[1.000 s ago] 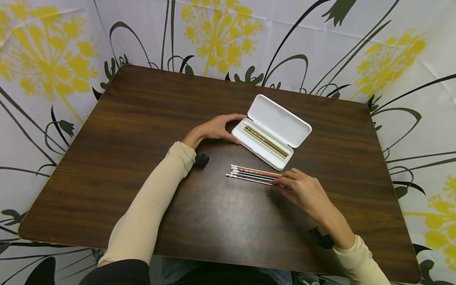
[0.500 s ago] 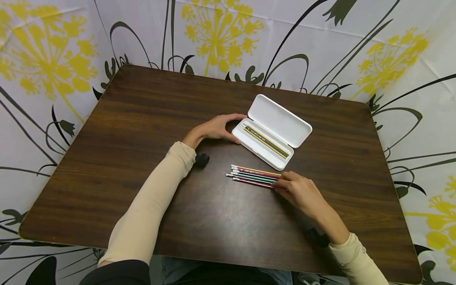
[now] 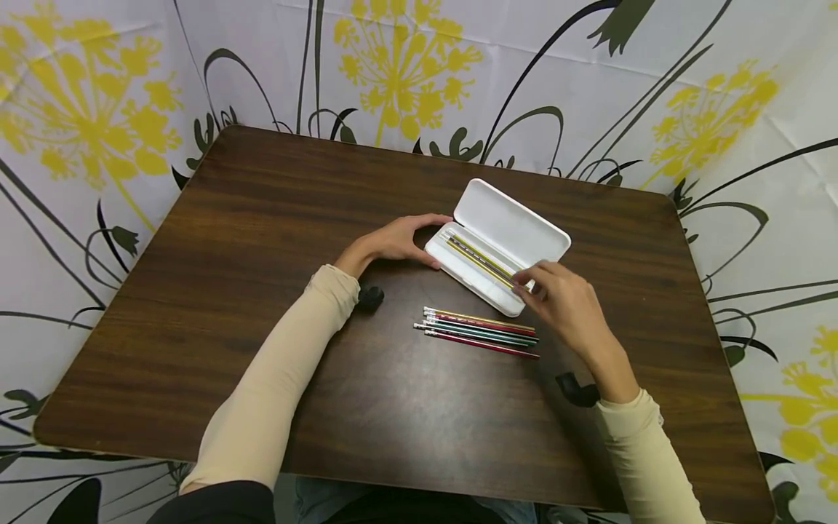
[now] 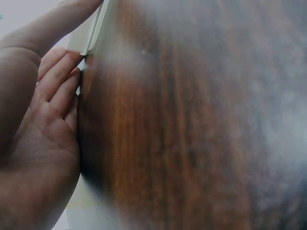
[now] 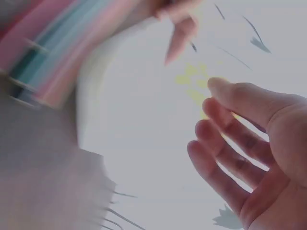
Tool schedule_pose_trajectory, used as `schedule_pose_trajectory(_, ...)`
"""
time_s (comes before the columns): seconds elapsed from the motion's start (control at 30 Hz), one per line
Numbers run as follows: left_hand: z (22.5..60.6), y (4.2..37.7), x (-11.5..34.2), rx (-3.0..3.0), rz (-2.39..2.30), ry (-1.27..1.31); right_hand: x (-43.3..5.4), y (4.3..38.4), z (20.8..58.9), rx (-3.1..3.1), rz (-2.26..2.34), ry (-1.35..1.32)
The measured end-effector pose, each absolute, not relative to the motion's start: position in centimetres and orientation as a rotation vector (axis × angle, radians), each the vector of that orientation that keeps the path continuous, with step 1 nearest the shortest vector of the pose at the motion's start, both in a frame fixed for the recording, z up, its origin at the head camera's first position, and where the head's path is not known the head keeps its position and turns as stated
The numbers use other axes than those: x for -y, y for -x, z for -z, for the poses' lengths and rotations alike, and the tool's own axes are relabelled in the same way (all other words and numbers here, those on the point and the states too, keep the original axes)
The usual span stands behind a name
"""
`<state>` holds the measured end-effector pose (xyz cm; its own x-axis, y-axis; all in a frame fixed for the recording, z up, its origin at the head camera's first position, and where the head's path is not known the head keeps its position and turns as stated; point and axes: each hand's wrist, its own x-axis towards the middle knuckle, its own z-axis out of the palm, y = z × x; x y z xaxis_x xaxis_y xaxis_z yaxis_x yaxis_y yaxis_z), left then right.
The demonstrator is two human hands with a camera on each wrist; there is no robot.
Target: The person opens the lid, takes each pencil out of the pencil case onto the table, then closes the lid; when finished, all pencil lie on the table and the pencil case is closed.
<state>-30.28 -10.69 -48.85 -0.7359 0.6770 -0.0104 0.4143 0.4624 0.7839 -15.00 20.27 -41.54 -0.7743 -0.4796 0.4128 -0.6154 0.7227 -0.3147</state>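
A white pencil case (image 3: pixel 471 277) lies with its lid (image 3: pixel 513 222) raised. Inside rest a few yellow-and-black striped pencils (image 3: pixel 480 259). My left hand (image 3: pixel 396 238) grips the case's left end, thumb at the near corner and index finger at the far one; the left wrist view shows the case edge (image 4: pixel 91 31) between thumb and fingers. My right hand (image 3: pixel 568 300) is over the case's right end, its bent fingertips right at the striped pencils' ends. Nothing shows between its loosely curved fingers in the right wrist view. Several red, green and yellow pencils (image 3: pixel 481 332) lie side by side in front of the case.
All this is on a dark wood table (image 3: pixel 249 204). A floral cloth (image 3: pixel 262 58) hangs around the back and sides. Small black wrist cameras (image 3: pixel 371 299) sit below each wrist. The front edge of the table is close to the person's lap.
My right hand has let go of the loose pencils and moved up to the right end of the case. The front red pencil now lies slightly apart from the others. My left hand has stayed put.
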Motion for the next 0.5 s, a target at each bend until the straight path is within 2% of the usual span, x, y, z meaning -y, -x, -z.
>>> schedule_pose_trajectory(0.23,48.9,30.3,10.8,-2.378,-1.168,-0.938,-19.7,18.8,39.2,2.725,-0.583,-0.666)
schedule_pose_trajectory(0.5,48.8,30.3,10.8,-2.380,-1.167,-0.927,-18.8,20.1,42.6,2.940,-0.325,-0.660)
